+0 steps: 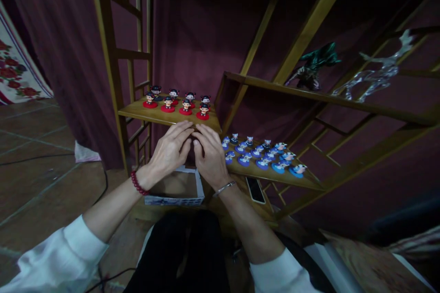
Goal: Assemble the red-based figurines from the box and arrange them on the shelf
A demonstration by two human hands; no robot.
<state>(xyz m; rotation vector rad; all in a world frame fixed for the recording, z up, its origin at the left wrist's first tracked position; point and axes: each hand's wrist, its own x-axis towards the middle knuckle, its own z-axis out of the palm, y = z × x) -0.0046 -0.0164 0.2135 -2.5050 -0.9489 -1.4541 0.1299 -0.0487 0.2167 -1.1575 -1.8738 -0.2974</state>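
My left hand (173,145) and my right hand (210,154) are close together at the front edge of the upper wooden shelf (132,111). Their fingers stretch forward with the thumbs nearly meeting, and nothing shows in either hand. Just beyond my fingertips, two rows of small black-haired figurines (186,106) on red bases stand upright on that shelf. To the right of my right hand, rows of small figurines on blue and purple bases (264,161) cover part of a lower shelf. Under my hands lies an open shallow box (182,185), partly hidden by my wrists.
A phone (255,190) lies on the lowest board at the right. Higher right, a shelf carries a dark green ornament (314,66) and a clear glass deer (378,73). A wooden post (110,55) rises at the left, beside a purple curtain (65,46). Cables cross the tiled floor.
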